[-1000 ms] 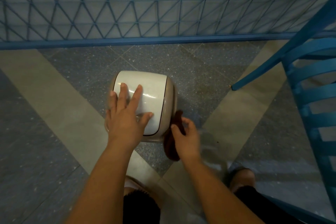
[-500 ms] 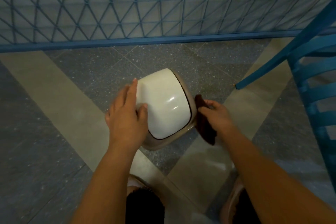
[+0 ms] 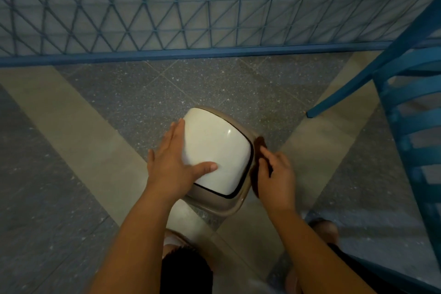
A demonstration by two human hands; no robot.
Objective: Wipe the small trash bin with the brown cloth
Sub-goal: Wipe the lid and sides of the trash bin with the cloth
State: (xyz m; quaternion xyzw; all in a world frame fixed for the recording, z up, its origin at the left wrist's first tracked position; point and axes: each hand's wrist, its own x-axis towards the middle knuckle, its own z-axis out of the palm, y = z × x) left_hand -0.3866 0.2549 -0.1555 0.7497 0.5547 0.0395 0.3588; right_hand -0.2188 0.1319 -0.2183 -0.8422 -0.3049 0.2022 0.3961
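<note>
The small trash bin (image 3: 222, 150), beige with a white swing lid, stands on the floor in the middle of the view. My left hand (image 3: 175, 164) lies flat on its left side, fingers straight along the edge and the thumb stretched across the lid. My right hand (image 3: 274, 174) holds the brown cloth (image 3: 259, 144) against the bin's right side. Most of the cloth is hidden between my hand and the bin.
A blue chair (image 3: 410, 107) stands close on the right, one leg near the bin. A blue mesh railing (image 3: 191, 14) runs across the back. My knees and feet (image 3: 322, 229) are at the bottom edge.
The bin has turned further under my hands. My left thumb has spread out over the lid. My right hand with the cloth has slid along the bin's right side, back toward me.
</note>
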